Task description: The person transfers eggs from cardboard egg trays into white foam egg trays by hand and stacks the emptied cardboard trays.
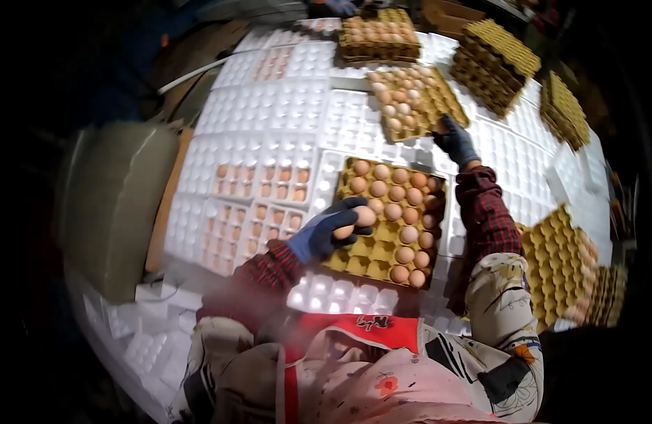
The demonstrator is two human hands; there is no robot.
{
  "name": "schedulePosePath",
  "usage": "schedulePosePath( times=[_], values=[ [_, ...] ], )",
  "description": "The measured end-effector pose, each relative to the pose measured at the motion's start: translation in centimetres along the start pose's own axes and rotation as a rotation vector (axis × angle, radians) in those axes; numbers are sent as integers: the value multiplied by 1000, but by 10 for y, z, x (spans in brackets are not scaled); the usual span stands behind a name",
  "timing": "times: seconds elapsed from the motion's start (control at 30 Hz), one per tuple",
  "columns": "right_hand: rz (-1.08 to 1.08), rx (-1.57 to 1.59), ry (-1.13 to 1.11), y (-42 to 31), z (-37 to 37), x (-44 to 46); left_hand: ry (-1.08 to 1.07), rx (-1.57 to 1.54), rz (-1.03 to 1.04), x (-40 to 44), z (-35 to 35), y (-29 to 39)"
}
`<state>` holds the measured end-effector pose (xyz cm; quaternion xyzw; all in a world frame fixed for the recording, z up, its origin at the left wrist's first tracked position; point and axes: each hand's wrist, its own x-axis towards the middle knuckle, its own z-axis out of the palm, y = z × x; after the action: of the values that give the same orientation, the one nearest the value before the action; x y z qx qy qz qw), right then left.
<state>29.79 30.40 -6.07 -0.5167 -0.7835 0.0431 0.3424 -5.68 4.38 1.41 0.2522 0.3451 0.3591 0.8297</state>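
Observation:
My left hand [329,230], in a blue and dark glove, is closed around eggs [365,215]; two of them show between the fingers. It is over the left side of a yellow-brown egg tray [372,265], which has eggs at the back and right and bare cups at the front left. Farther off, my gloved right hand [456,141] has its fingers curled at the near right corner of a second egg tray [439,99], whose left part carries eggs. Something brownish shows at its fingertips, too small to name.
White foam egg trays [262,106] cover the table, some with eggs [283,182] in them. Stacked egg trays stand at the back [379,42] and back right [492,63]. Another tray [552,268] leans at the right. A grey-green padded shape [114,212] stands at the left.

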Motion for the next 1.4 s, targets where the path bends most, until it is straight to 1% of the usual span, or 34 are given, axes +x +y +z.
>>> schedulePosePath(
  times=[0.03, 0.07, 0.1, 0.13, 0.17, 0.2, 0.23, 0.27, 0.3, 0.37, 0.4, 0.43, 0.5, 0.53, 0.57, 0.6, 0.63, 0.7, 0.73, 0.77, 0.83, 0.87, 0.9, 0.97, 1.03, 1.07, 1.1, 1.13, 1.17, 1.23, 1.3, 1.33, 1.37, 1.4],
  values=[
    [112, 153, -43, -2, 10, 15, 19, 73, -17, -4, 3, 11],
    [311, 546, -117, -14, 14, 22, 46, 29, 7, -5, -3, 13],
    [712, 1140, -185, -52, 10, 30, 77, 52, 88, -14, -5, 18],
    [746, 1297, -273, -97, 4, 37, 111, 152, 60, -23, -6, 22],
    [673, 1359, -379, -152, -10, 42, 115, 272, 87, -35, -10, 32],
    [438, 1333, -501, -229, -37, 38, 172, 281, 71, -32, -32, 31],
    [199, 1313, -591, -305, -62, 34, 200, 282, 85, -38, -36, 34],
    [23, 1276, -689, -369, -96, 22, 228, 284, 100, -43, -41, 38],
    [42, 1414, -988, -428, -148, 2, 271, 507, 165, -43, -57, 36],
    [-855, 1540, -892, -496, -155, -32, 242, 1071, 483, -30, -106, 23],
    [-817, 1537, -783, -513, -173, -64, 402, 491, 55, -50, -95, 23],
    [-791, 1453, -971, -528, -198, -74, 368, 634, 116, -53, -117, 17],
    [-911, 1741, -684, -522, -193, -102, 371, 686, 62, -55, -173, -2],
    [-977, 1859, -525, -519, -190, -115, 383, 725, 34, -70, -179, 2],
    [-1040, 1941, -456, -518, -192, -119, 398, 765, 3, -84, -184, 4],
    [-1053, 1965, -449, -513, -195, -119, 518, 670, -1, -98, -178, 6],
    [-1062, 1977, -439, -505, -199, -118, 587, 875, 4, -112, -174, 15],
    [-1064, 1999, -428, -493, -206, -122, 528, 1630, 400, -131, -209, 21],
    [-1056, 2001, -405, -486, -210, -123, 496, 1890, 252, -143, -222, 33],
    [-1059, 2005, -384, -481, -213, -124, 453, 2151, 105, -156, -215, 54],
    [-1065, 2006, -378, -471, -216, -129, 380, 2410, 14, -175, -177, 92],
    [-1068, 2003, -376, -467, -217, -131, 269, 2498, -166, -182, -196, 119],
    [-1071, 2004, -376, -463, -219, -133, 341, 2553, -305, -187, -213, 137],
    [-1076, 2008, -390, -456, -223, -136, 564, 2630, -419, -195, -256, 175],
    [-1100, 2015, -437, -456, -226, -134, 787, 2790, -127, -202, -257, 212],
    [-1111, 2017, -472, -457, -228, -134, 913, 2781, 66, -203, -249, 225],
    [-1113, 2023, -510, -458, -228, -133, 1006, 2749, 260, -186, -241, 235],
    [-1115, 2030, -564, -458, -230, -134, 1087, 2646, 454, -167, -231, 245],
    [-1111, 2049, -622, -461, -230, -135, 1144, 2544, 606, -145, -221, 248],
    [-1054, 2089, -789, -466, -229, -130, 1221, 2387, 785, -108, -201, 255],
    [-891, 2051, -935, -474, -220, -125, 1302, 2311, 819, -98, -183, 253],
    [-799, 1979, -953, -479, -213, -125, 1343, 2290, 818, -92, -179, 260],
    [-876, 1600, -432, -488, -200, -115, 1378, 2281, 793, -85, -176, 266],
    [-837, 1388, -424, -493, -199, -119, 1405, 2289, 768, -78, -181, 279]
  ],
)
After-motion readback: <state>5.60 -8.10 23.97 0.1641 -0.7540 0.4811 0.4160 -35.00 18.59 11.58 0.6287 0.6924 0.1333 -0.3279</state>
